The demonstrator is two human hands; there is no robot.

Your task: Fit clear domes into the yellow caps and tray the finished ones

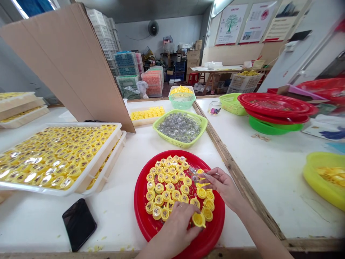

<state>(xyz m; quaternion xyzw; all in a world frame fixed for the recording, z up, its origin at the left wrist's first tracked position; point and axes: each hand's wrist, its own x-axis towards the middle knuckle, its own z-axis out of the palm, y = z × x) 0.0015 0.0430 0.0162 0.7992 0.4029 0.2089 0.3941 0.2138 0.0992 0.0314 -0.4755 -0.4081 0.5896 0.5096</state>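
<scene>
A red round tray [140, 201] carries many small yellow plastic cups [169, 187], each with a side tab. Those on the left have printed discs inside; several on the right look plain yellow. My left hand [176, 228] is closed at the tray's front, thumb and fingers around one yellow cup [198, 218]. Over the tray's right side, my right hand [223, 185] pinches small clear plastic pieces [193, 172], partly blurred. Beyond the tray, a light green basket [156, 131] is filled with similar clear plastic pieces [179, 126].
White stacked trays [118, 138] full of yellow cups stand at left, a cardboard sheet [67, 61] behind them. A black phone [79, 225] lies front left. A wooden strip [229, 158] crosses the table. Red trays [277, 104] and a yellow basin [309, 172] are at right.
</scene>
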